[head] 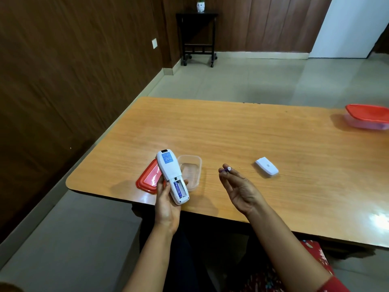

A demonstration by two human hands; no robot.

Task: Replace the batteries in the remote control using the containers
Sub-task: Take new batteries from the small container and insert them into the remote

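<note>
My left hand (166, 204) holds the white remote control (171, 175) back side up, tilted above the table's near edge. Its battery bay is uncovered, and one purple battery (178, 189) lies in the left slot; the right slot looks bare. My right hand (240, 189) pinches a second purple battery (227, 169) at its fingertips, a hand's width to the right of the remote. The white battery cover (267, 166) lies on the table further right. A clear open container (193, 169) sits just behind the remote, with its red lid (149, 179) to the left.
The wooden table (231, 133) stretches ahead. A second container with a red lid on it (368, 118) stands at the far right edge. A dark wall runs along the left, and a small black stand (197, 36) with a pot sits in the far corner.
</note>
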